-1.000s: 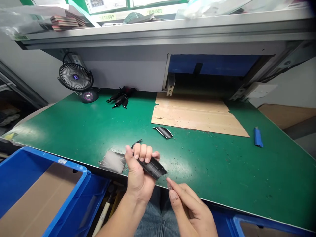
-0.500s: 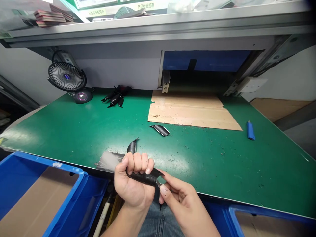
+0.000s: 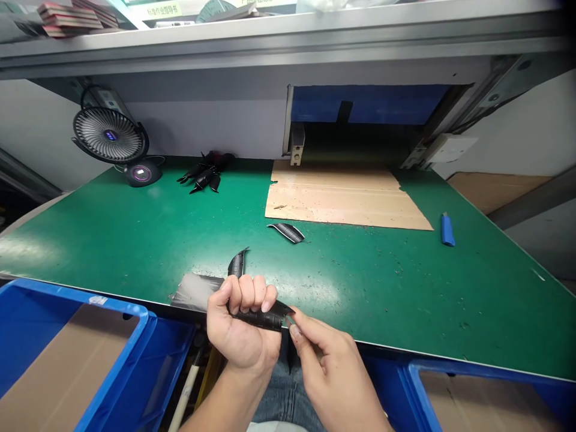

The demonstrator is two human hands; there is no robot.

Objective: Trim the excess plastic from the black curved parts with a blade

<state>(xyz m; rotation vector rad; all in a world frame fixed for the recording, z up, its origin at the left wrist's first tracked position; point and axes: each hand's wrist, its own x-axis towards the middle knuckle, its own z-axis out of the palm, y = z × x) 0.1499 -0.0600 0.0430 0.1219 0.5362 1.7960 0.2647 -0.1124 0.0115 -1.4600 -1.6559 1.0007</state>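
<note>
At the lower centre of the frame, the person's left hand (image 3: 243, 326) is clenching a black piece (image 3: 272, 320), apparently to steady it while leaving its right end free. There the right hand (image 3: 335, 363) is pinching a small object (image 3: 288, 323), unidentifiable here. The piece is looking curved, slightly glossy and pointed.

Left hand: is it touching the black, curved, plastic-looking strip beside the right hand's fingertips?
Touching. The head view shows the left hand closed around the black strip, fingers wrapped over it, one end emerging toward the right hand.
</note>
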